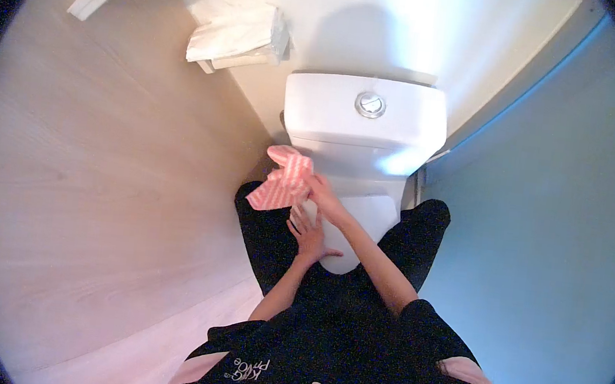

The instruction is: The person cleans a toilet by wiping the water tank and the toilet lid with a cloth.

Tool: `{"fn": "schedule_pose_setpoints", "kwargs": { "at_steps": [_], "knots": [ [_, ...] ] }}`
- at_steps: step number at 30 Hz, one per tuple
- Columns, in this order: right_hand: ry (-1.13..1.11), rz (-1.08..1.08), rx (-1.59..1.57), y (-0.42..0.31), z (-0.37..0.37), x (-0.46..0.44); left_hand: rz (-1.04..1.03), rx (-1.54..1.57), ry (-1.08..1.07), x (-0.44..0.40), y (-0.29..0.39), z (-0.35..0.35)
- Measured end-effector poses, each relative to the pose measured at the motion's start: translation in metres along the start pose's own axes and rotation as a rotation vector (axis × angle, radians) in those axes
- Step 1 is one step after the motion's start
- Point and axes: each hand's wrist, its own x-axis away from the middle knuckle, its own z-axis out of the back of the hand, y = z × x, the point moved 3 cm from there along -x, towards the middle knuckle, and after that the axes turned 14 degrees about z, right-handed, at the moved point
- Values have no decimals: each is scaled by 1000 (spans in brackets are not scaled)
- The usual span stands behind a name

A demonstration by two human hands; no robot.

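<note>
A pink-and-white striped cloth (284,180) is bunched in my right hand (325,200), which is closed on one side of it. The rest of the cloth hangs loosely over the left side of the toilet. My left hand (308,239) rests with fingers spread on the left edge of the closed white toilet lid (364,228). Its fingertips lie just below the cloth, and its thumb points right across the lid. Part of the lid is hidden behind my right forearm.
Behind the lid stands the white cistern (331,112) with a round silver flush button (370,105). A pack of white tissues (238,35) sits at the upper left. A wood-grain panel (101,155) closes in the left side, a bluish wall (545,217) the right.
</note>
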Motion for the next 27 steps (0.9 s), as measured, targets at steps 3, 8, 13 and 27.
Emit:
{"fn": "schedule_pose_setpoints", "kwargs": {
  "at_steps": [3,8,13,27],
  "knots": [
    [162,173,97,-115,16,36,56,-59,-61,3,8,7],
    [343,575,540,-262,56,79,52,-46,-66,9,13,18],
    [201,378,1179,-256,97,69,69,-46,-104,9,16,22],
    [74,616,1714,-241,157,-61,51,-44,-63,14,15,22]
  ]
}}
